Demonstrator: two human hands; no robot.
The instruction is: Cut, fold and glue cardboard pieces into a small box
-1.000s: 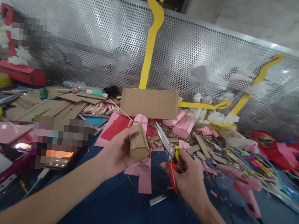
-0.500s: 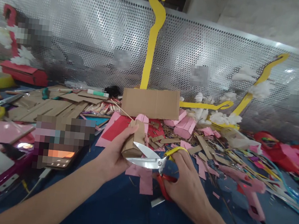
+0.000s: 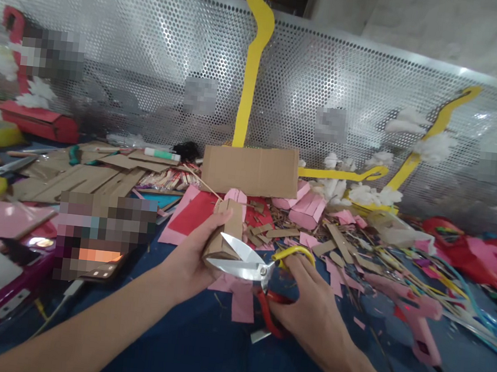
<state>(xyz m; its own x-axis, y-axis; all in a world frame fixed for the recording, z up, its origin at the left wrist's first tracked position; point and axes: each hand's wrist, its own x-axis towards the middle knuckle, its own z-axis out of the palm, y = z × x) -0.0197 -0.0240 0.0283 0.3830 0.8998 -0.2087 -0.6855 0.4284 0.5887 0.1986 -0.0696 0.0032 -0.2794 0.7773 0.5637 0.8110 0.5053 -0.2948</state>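
Cardboard block, head view: up over the blue table, pinched in my left hand, thumb along its side. My right hand is curled on the scissors' handles, blades spread across the block's near end. A second ago: blades nearly together, pointing away, end face clear. Left fingers mostly hidden behind the block; can't tell if blades touch it. Forearms cut off at frame bottom.
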